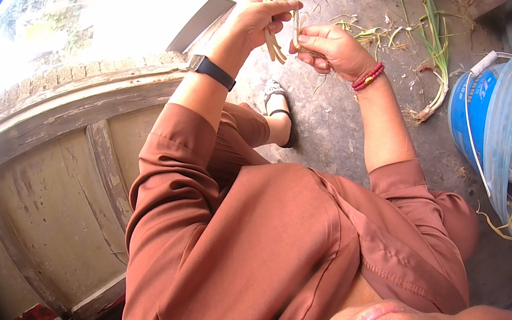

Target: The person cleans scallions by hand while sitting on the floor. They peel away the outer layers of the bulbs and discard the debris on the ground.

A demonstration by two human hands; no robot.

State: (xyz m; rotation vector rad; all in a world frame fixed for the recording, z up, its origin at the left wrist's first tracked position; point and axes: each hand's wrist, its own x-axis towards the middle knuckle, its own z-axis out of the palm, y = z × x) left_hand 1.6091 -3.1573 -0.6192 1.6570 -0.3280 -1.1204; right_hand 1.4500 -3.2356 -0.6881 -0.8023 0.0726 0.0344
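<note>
My left hand [266, 15] is closed around several green onions [274, 46]. Their pale root ends point down out of my fist, and the green leaves fan out above it. Between my left thumb and fingers runs one more green onion stalk [296, 18]. My right hand [333, 47] pinches that stalk's lower white end, where brownish roots or peeled skin hang by the fingers. Farther right, a small pile of whole green onions [437, 51] lies on the concrete floor [336, 157], roots towards me.
Peeled skins and leaf scraps [382, 34] litter the floor beyond my right hand. A blue plastic bucket [472, 110] with a white handle stands at the right. On the left is a weathered wooden door [88, 176]. My foot in a dark shoe [281, 111] rests below my hands.
</note>
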